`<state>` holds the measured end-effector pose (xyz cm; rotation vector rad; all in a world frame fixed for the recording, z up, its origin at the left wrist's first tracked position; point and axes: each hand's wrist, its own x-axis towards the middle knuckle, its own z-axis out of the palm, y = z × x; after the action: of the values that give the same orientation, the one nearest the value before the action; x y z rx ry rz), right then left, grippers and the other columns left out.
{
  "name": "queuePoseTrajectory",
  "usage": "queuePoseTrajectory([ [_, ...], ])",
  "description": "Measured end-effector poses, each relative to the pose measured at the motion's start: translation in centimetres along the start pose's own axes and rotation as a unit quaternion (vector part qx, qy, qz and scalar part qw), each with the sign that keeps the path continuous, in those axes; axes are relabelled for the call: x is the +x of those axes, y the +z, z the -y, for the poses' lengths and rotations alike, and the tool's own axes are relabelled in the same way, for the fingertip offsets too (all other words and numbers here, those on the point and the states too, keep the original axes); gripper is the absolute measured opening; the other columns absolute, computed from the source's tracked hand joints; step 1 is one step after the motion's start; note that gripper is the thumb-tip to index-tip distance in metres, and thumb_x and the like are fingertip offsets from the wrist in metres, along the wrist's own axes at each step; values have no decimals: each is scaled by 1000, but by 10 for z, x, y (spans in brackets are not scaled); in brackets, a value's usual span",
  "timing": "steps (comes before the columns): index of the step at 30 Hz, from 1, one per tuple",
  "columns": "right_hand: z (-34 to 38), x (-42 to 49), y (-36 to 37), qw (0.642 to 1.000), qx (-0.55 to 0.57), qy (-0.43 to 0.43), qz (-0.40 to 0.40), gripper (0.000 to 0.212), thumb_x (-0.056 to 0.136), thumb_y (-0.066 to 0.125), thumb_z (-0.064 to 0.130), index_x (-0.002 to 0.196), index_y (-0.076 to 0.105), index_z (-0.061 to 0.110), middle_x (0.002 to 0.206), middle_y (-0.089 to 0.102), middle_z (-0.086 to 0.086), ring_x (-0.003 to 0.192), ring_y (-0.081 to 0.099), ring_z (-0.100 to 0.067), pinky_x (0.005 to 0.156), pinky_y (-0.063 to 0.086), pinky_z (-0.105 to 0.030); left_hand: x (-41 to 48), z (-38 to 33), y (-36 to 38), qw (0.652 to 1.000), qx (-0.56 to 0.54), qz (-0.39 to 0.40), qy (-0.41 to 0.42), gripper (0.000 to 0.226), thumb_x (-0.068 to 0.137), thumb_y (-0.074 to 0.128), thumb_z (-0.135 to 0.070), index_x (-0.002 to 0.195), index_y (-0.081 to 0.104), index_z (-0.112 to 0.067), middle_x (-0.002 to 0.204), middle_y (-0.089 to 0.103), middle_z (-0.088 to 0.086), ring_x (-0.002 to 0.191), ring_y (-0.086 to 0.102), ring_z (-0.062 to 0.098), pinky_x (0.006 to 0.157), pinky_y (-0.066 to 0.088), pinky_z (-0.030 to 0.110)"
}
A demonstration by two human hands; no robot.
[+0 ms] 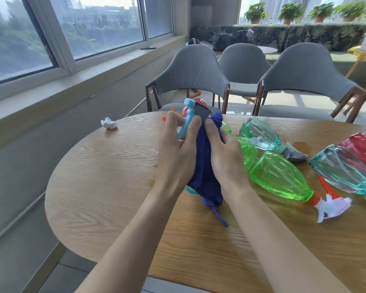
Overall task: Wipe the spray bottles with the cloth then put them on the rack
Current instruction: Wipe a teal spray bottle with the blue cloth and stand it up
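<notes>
Presently we judge the spray bottle [188, 115] light and slick; left hand [178, 153] grips its neck, right hand [225, 159] clutches the cloth [205, 178] around it.

We face a rounded wooden table [106, 187]. Along the left wall runs a row of windows [106, 24] in pale frames above a deep sill [72, 85], letting in hazy daylight; through them we see trees and buildings. The wall [19, 176] below the sill is grey, and grey floor tiles [76, 269] show past the table's near left edge. Three grey chairs [190, 75] with dark wooden legs stand at the table's far edge. Behind them we see a low ledge draped in camouflage cloth [304, 37], with potted plants [291, 11] lined up on it before another bright window.
</notes>
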<state>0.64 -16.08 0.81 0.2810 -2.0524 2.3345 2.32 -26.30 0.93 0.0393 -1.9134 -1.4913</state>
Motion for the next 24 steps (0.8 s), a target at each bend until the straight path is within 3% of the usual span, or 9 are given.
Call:
queuePoseTrajectory([
  [2, -1, 0, -1, 1000, 6, 9, 12, 36, 106, 58, 52, 99, 74, 20, 80, 73, 3, 72, 67, -11, 69, 52, -27, -1, 1, 0, 1000, 0, 4, -6, 25, 108, 59, -47, 88, 47, -38, 98, 65, 11, 84, 66, 29, 70, 59, 51],
  [5, -7, -1, -2, 996, -52, -34, 65, 20, 105, 63, 44, 107, 71, 26, 91, 77, 5, 85, 73, -12, 79, 55, -30, -2, -1, -1, 999, -25, -23, -27, 25, 111, 58, -38, 92, 46, -27, 83, 67, -4, 68, 61, 7, 63, 53, 29],
  [7, -9, -1, -2, 994, -65, -43, 82, 16, 104, 66, 42, 110, 70, 27, 93, 77, 5, 87, 73, -14, 80, 55, -30, -3, -2, -1, 999, -27, -23, -36, 26, 111, 58, -36, 92, 45, -25, 79, 67, -9, 66, 60, 1, 62, 50, 21],
  [10, -7, 2, -5, 996, -54, -15, 74, 19, 105, 64, 44, 109, 72, 27, 94, 79, 4, 86, 74, -12, 76, 53, -26, -1, -1, -3, 998, -35, -14, -43, 27, 110, 60, -37, 90, 46, -26, 85, 72, -2, 70, 64, 12, 67, 55, 33],
  [12, -8, 3, -5, 997, -17, 22, 66, 24, 105, 61, 47, 108, 74, 27, 94, 79, 0, 86, 75, -16, 78, 56, -33, 0, 0, -3, 997, -51, -8, -57, 25, 110, 60, -38, 91, 48, -27, 90, 75, 3, 75, 69, 27, 69, 59, 46],
  [14, -10, 3, -5, 996, 31, 54, 65, 30, 105, 61, 51, 104, 76, 26, 93, 77, -9, 85, 73, -22, 83, 57, -44, 1, 0, -3, 991, -102, -12, -86, 22, 111, 59, -32, 94, 50, -20, 90, 78, -2, 76, 74, 22, 64, 63, 39],
  [18, -9, 4, -10, 985, 105, 101, 92, 31, 104, 64, 45, 107, 75, 16, 87, 74, -4, 75, 69, -19, 72, 57, -35, 6, 3, -2, 977, -167, -35, -125, 22, 110, 60, -28, 94, 53, -14, 89, 79, 5, 73, 72, 25, 62, 59, 38],
  [21, -12, 5, -12, 989, 12, 68, 131, 34, 100, 68, 51, 114, 75, 20, 99, 77, -8, 88, 73, -21, 87, 59, -47, 9, 7, -4, 974, -170, -50, -143, 25, 110, 62, -33, 93, 56, -15, 96, 79, 15, 77, 72, 31, 71, 59, 51],
  [24, -17, 3, -7, 989, -79, 22, 126, 35, 97, 69, 58, 115, 75, 29, 104, 79, 6, 97, 75, -15, 99, 57, -51, 9, 10, -4, 974, -163, -50, -150, 26, 109, 62, -36, 95, 58, -14, 96, 77, 20, 77, 72, 29, 76, 60, 56],
])
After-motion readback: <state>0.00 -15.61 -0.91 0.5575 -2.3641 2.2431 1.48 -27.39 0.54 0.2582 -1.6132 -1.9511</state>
